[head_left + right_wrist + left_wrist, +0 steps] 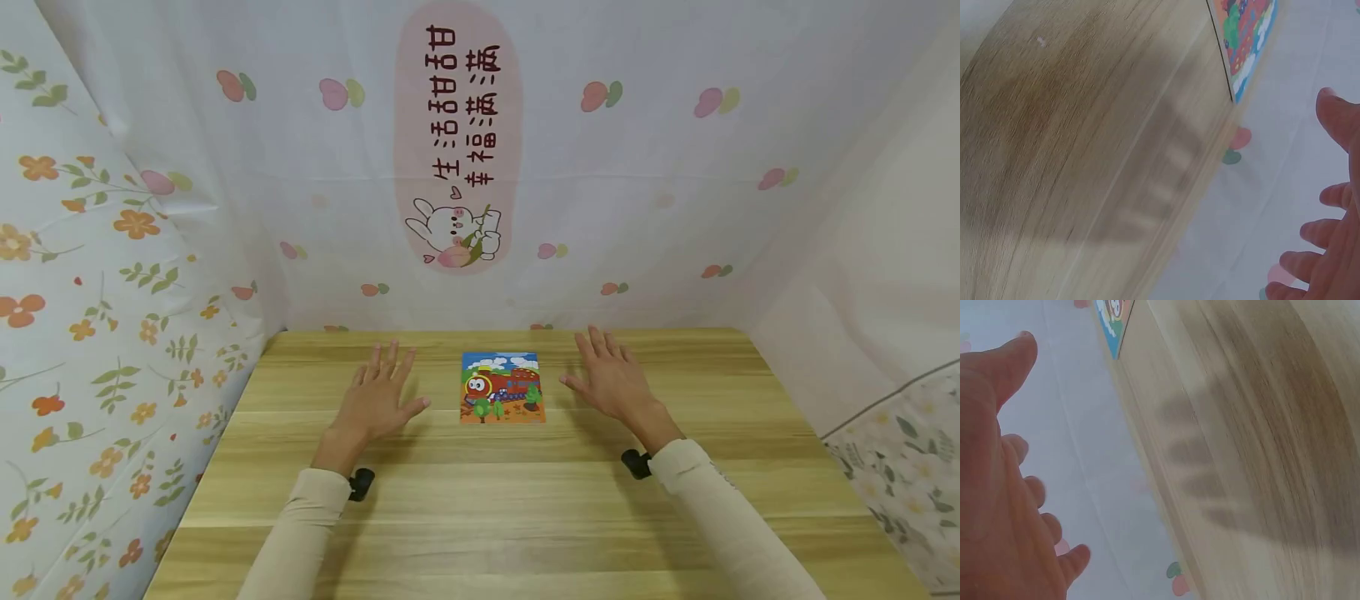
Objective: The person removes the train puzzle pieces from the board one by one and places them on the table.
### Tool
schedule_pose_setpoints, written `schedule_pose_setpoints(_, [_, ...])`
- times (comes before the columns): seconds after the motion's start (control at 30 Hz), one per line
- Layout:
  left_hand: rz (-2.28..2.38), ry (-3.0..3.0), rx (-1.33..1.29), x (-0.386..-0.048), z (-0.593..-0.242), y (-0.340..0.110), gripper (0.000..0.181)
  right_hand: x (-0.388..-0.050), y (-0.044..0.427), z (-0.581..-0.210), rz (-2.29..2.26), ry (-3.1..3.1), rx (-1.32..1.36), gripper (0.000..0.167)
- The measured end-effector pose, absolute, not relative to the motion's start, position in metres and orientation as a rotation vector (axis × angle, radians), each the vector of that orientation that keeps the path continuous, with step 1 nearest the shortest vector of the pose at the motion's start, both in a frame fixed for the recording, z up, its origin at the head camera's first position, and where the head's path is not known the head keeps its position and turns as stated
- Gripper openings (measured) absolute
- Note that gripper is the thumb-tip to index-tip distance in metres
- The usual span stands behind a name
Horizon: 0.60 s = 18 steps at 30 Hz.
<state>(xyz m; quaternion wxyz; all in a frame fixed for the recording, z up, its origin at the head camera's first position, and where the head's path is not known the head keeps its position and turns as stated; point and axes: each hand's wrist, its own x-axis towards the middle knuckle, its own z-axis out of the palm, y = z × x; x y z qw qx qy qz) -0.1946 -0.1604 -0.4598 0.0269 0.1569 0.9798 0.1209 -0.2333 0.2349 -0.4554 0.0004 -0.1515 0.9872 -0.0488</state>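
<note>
A small square picture board (503,388) with a red cartoon train, green trees and a blue sky lies flat on the wooden table. To its left my left hand (377,402) is held palm down, fingers spread and empty. My right hand (611,382) mirrors it on the other side, also empty, its thumb nearest the board. Both wrist views show the hands raised over the table, casting shadows on the wood. One corner of the board (1114,325) enters the left wrist view at the top; the right wrist view shows part of the board (1244,44) too.
The wooden table (480,517) ends at a white printed cloth (600,208) hanging behind it, with a rabbit and writing. A flowered cloth (112,333) hangs on the left, and pale cloth (862,275) on the right. Each wrist wears a small black device (362,483).
</note>
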Motion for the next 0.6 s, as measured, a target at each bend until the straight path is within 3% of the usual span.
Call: schedule_pose_setpoints(0.6, [0.404, 2.912, 0.452, -0.193, -0.468, -0.141, 0.082, -0.243, 0.216, -0.469, -0.195, 3.053, -0.497, 0.082])
